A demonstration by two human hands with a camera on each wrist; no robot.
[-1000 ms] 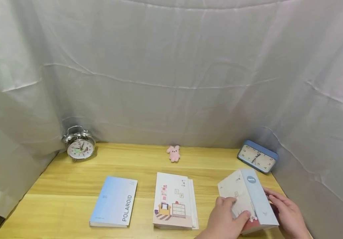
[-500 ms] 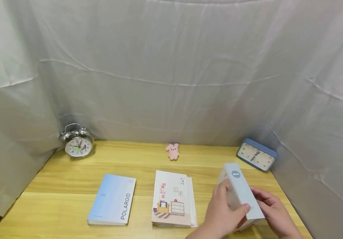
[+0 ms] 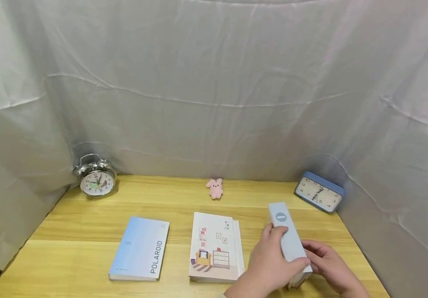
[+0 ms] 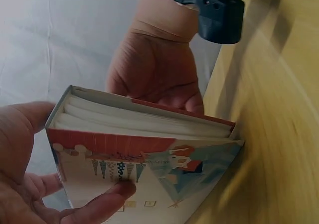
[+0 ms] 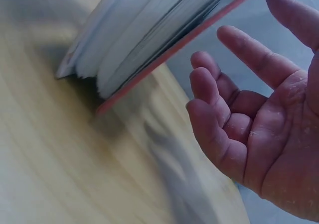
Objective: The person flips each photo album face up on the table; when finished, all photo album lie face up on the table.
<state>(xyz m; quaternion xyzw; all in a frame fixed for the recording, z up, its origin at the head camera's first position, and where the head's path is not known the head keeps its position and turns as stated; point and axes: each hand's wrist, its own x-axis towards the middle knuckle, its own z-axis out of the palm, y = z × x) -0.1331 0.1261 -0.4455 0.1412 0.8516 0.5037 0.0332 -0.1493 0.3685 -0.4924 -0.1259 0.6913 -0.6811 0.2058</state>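
A thick hardcover book with a pale blue spine stands at the right of the table, spine up and page edges down. My left hand grips it across the spine from the left; in the left wrist view its fingers hold the illustrated cover. My right hand is beside the far cover. In the right wrist view that hand has loosely bent fingers, with the thumb tip by the red cover edge. White pages show between the covers. Whether the lower edges fully touch the table cannot be told.
A blue POLAROID book and a white illustrated book lie flat to the left. Along the back are a silver alarm clock, a pink rabbit figure and a blue clock. Grey curtain surrounds the table.
The book has turned from leaning, with its left cover showing, to upright with its spine facing up. It has shifted left along with both hands.
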